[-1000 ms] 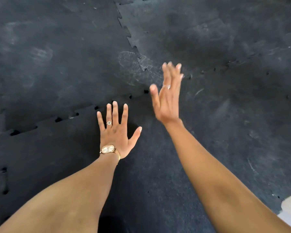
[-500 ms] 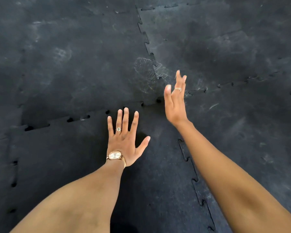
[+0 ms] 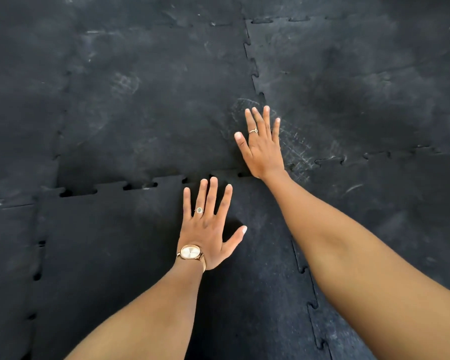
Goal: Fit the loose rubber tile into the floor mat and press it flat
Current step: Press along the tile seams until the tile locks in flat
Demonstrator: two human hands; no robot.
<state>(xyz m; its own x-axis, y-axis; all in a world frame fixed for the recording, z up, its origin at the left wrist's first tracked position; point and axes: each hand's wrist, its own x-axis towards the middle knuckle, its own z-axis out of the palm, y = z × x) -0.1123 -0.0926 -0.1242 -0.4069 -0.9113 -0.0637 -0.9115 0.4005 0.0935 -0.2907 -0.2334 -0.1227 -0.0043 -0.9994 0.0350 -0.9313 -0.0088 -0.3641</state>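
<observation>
The loose black rubber tile (image 3: 109,255) lies in the lower middle of the floor mat (image 3: 140,100), its toothed edges meeting the neighbouring tiles. Small dark gaps show along its far seam (image 3: 130,187) and left seam (image 3: 38,276). My left hand (image 3: 208,227) lies flat, palm down, fingers spread, near the tile's far edge; it wears a watch and a ring. My right hand (image 3: 263,146) is flat and spread on the mat just past the tile's far right corner, over the junction of seams. Neither hand holds anything.
Black interlocking rubber tiles cover the whole view, with pale scuff marks (image 3: 296,144) beside my right hand. Another toothed seam (image 3: 309,305) runs down the tile's right side under my right forearm.
My right hand, raised edge-on before, has come down flat on the mat at the corner seam. My left hand stayed pressed on the tile. The view shifted slightly.
</observation>
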